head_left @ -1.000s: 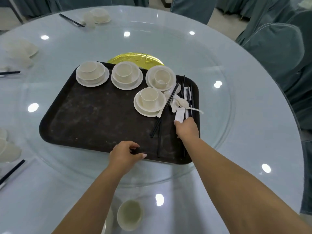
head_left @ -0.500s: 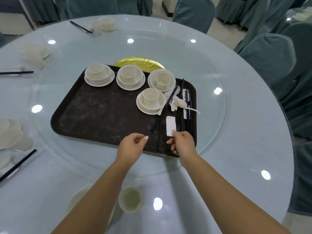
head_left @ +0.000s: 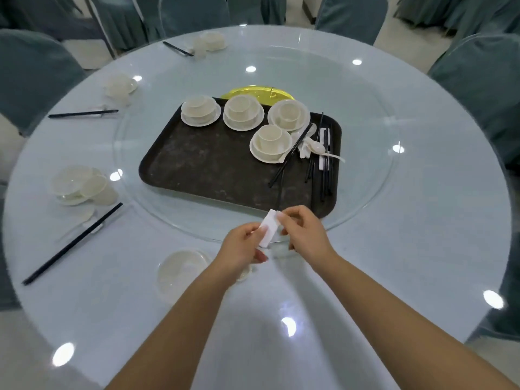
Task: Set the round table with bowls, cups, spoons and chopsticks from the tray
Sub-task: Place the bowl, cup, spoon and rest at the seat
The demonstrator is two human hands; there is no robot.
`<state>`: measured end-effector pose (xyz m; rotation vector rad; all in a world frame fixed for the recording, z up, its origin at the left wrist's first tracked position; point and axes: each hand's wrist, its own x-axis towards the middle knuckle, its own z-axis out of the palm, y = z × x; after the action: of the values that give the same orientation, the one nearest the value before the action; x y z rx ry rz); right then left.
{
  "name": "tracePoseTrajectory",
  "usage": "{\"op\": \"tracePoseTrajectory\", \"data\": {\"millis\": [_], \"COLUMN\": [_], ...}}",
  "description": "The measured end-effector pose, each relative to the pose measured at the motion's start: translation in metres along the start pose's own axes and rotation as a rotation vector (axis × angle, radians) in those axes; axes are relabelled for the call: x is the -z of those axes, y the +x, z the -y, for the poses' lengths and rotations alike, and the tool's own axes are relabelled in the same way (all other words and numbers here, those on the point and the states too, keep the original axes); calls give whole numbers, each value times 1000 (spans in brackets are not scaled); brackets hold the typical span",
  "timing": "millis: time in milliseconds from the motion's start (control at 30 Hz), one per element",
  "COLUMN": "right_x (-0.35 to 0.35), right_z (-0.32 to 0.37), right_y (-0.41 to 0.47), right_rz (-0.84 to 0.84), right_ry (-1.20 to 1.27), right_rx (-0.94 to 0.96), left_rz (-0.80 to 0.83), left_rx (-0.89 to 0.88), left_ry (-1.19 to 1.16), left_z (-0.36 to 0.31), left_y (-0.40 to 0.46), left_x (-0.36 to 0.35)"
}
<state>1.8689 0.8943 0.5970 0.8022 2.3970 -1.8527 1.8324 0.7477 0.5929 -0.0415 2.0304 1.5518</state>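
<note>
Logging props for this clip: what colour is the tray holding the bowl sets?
Dark brown, nearly black, with a worn, speckled surface: the tray, in the head view.

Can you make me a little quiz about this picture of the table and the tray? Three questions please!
1. True or false: both hands hold the small white piece together.
2. How many bowl-and-cup stacks sit on the dark tray? A) two B) four C) six
3. Fill in: the black chopsticks on the tray lie near its ____ side.

Key:
1. True. The left hand and right hand both pinch it, in front of the tray.
2. B. Three stacks stand along the far edge, such as the left one, and one nearer.
3. Right, beside the white spoons.
</note>
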Motion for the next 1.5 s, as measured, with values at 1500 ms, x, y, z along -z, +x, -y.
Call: {"op": "tracePoseTrajectory", "data": {"millis": [1500], "right_x": [-54], "right_z": [-86], "right_y": [-58], "right_rz": [147], "right_ry": [-111], "right_rx": [-416], "left_rz": [-514], "left_rx": [44], "left_ry": [-87], "left_z": [111], "left_y": [-74], "left_x": [22]}}
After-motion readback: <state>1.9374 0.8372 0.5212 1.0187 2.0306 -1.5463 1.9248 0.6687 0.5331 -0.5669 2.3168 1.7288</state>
